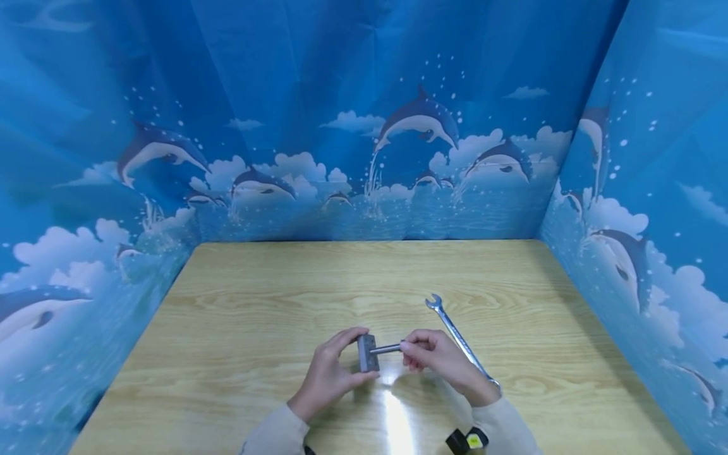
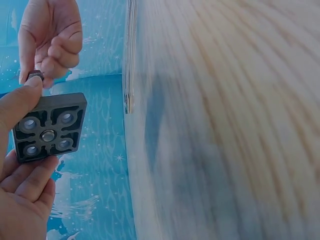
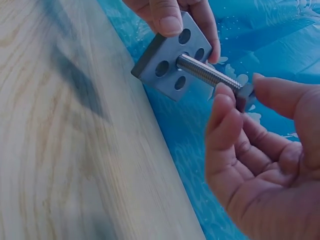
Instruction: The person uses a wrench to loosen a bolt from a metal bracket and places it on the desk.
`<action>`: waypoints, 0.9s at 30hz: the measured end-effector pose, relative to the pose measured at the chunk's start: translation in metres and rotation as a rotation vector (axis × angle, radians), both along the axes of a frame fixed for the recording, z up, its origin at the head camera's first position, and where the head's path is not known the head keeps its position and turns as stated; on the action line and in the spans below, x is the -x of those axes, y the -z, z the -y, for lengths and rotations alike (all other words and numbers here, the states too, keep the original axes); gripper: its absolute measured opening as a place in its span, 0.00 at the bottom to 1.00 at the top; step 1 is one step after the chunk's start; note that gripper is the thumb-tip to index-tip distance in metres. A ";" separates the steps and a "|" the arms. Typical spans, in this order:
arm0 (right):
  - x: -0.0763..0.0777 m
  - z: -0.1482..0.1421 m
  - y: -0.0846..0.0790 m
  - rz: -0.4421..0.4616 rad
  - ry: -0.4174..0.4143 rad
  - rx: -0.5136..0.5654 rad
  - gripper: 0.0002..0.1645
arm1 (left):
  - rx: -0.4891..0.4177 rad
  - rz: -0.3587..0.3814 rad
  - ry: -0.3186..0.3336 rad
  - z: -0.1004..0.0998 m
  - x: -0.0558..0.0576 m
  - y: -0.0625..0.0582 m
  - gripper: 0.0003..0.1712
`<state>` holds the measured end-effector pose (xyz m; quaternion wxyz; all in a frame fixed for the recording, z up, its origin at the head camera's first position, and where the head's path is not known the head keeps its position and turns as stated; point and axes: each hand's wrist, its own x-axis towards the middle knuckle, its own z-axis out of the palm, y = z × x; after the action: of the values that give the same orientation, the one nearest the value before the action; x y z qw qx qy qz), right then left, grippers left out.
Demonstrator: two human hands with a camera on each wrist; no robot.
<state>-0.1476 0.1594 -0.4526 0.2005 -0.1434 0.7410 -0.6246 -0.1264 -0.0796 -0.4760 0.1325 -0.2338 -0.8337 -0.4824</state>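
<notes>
My left hand (image 1: 330,374) grips a square grey metal plate (image 1: 365,354) by opposite edges, thumb on one side and fingers on the other. The plate has a hole near each corner and one in the centre, with recessed ribs on its back face (image 2: 60,131). A threaded hex bolt (image 3: 207,73) sits in the centre hole, its tip visible at the back in the left wrist view. Most of its shank sticks out toward my right hand (image 1: 440,360), which pinches the hex head between thumb and fingers. Both hands hold these parts above the table.
A combination wrench (image 1: 461,338) lies diagonally on the wooden table (image 1: 273,297), partly behind the right hand and forearm. Blue dolphin-print curtains (image 1: 318,76) rise along the table's back and sides. A black-and-yellow device (image 1: 469,440) is at the right wrist.
</notes>
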 end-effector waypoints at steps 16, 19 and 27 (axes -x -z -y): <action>0.002 -0.001 0.000 -0.068 0.058 -0.073 0.24 | -0.014 0.037 -0.036 0.001 0.000 -0.001 0.43; 0.002 0.000 0.002 -0.041 0.066 -0.052 0.25 | -0.011 0.023 -0.037 0.000 0.001 0.000 0.44; 0.002 0.003 0.001 0.099 0.127 -0.020 0.28 | -0.009 0.008 -0.033 -0.001 0.002 0.001 0.44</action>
<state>-0.1494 0.1559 -0.4539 0.1983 -0.0631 0.7440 -0.6350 -0.1284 -0.0785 -0.4767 0.1379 -0.2174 -0.8358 -0.4849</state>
